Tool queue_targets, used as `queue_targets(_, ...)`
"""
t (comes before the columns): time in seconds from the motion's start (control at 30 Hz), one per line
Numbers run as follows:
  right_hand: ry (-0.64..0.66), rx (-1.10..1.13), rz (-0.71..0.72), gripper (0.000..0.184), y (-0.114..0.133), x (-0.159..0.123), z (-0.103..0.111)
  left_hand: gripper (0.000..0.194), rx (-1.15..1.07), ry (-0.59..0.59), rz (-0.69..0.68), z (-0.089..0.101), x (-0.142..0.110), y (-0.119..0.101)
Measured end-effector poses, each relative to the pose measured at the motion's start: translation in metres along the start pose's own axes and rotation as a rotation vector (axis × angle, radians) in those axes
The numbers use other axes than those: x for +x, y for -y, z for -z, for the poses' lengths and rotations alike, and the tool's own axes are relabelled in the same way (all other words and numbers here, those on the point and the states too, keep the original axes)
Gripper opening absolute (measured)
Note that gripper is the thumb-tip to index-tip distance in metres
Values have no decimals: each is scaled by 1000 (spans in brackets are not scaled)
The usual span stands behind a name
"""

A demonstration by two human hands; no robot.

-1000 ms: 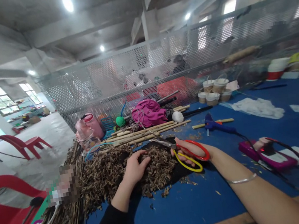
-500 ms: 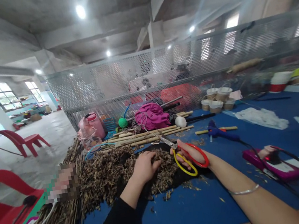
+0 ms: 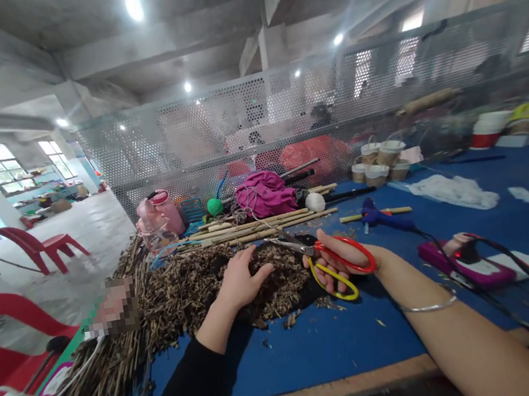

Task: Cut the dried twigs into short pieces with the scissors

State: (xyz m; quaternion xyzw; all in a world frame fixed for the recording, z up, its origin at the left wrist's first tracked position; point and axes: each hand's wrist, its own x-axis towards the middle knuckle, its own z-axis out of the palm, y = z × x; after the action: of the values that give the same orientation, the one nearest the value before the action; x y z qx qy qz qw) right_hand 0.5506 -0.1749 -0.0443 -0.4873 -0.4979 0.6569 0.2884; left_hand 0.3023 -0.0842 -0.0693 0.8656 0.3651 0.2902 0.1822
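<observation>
My left hand (image 3: 241, 280) lies on a heap of dry brown plant pieces (image 3: 194, 294) on the blue table (image 3: 330, 349), fingers spread over the pile. My right hand (image 3: 343, 262) grips scissors (image 3: 328, 261) with one red and one yellow handle loop. The blades point left towards the heap, just right of my left fingers. A silver bangle (image 3: 432, 305) sits on my right wrist.
Bamboo sticks (image 3: 259, 227), a pink bottle (image 3: 168, 213), a magenta cloth bundle (image 3: 264, 194) and small cups (image 3: 380, 162) stand behind the heap. A blue glue gun (image 3: 384, 218) and a pink power strip (image 3: 467, 258) with cables lie right. Red chairs (image 3: 44, 248) stand left. A perforated metal fence (image 3: 329, 99) backs the table.
My left hand has gone from curled on the heap to spread flat. The scissors have tilted so the blades lie lower and point more to the left. The view has shifted slightly.
</observation>
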Motion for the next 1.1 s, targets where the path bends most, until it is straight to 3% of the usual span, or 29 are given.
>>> queue_targets(0.13,-1,-1,28,71,-7,7,8,73,155,22,124,0,-9,-11)
queue_targets(0.3,-48,46,69,71,-5,8,6,84,184,3,257,-24,-2,-30)
queue_targets(0.37,-104,64,64,70,-1,5,-1,77,199,-16,251,-30,5,-36)
queue_targets(0.43,-161,64,49,68,3,-2,-8,57,217,-13,197,-30,12,-37)
queue_targets(0.5,-211,49,20,66,6,-13,-16,37,216,3,116,-26,14,-34)
queue_targets(0.57,-247,15,-17,63,8,-25,-23,31,198,-1,41,-19,13,-27)
queue_targets(0.8,-251,-38,-159,63,16,-52,-43,35,300,-43,64,1,-2,-17)
queue_targets(0.97,-179,-53,-278,72,16,-44,-59,74,334,-110,200,-3,-1,-34)
queue_targets(1.03,-169,-50,-309,73,13,-40,-62,73,338,-79,222,-9,2,-39)
queue_targets(1.1,-171,-26,-317,74,11,-38,-64,58,345,-16,187,-15,6,-40)
